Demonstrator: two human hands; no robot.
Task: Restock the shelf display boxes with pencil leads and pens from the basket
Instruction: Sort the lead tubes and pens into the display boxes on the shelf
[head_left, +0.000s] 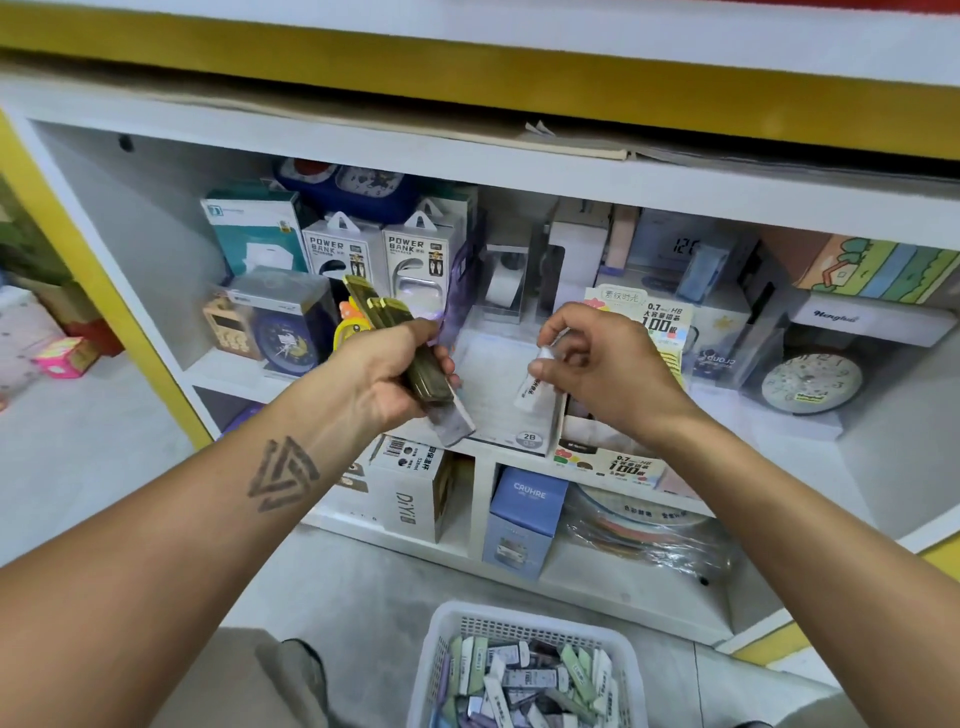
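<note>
White shelving (363, 156) with yellow trim filled the background, its cubbies packed with boxed goods.

Closest in, the left hand (387, 382) was clenched around a fanned stack of flat olive-green lead cases (402, 338), their upper ends sticking up and to the left past the knuckles; a greyish-lilac case (457, 423) jutted out below the palm toward the display box. The right hand (597, 364) pinched a single white lead case (535, 384) between thumb and curled fingers, the case slanting down to the left with dark print along its side. That white case hung just above the open white display box (493, 395), which sat on the shelf between the two hands and bore a round "2B" mark on its front lip. Both hands hovered over this box, apart from one another.

Just to the right stood a second display box (639, 322) with a colourful header card printed "0.7 HB" and "100".

Further out, two power bank boxes (374, 254) stood at the back left, a blue alarm clock (285, 343) sat left of the left hand, and a pale round clock (810, 382) lay at the far right.

Below, on the floor, a white plastic basket (524, 618) held a jumble of lilac, green and white lead cases.
</note>
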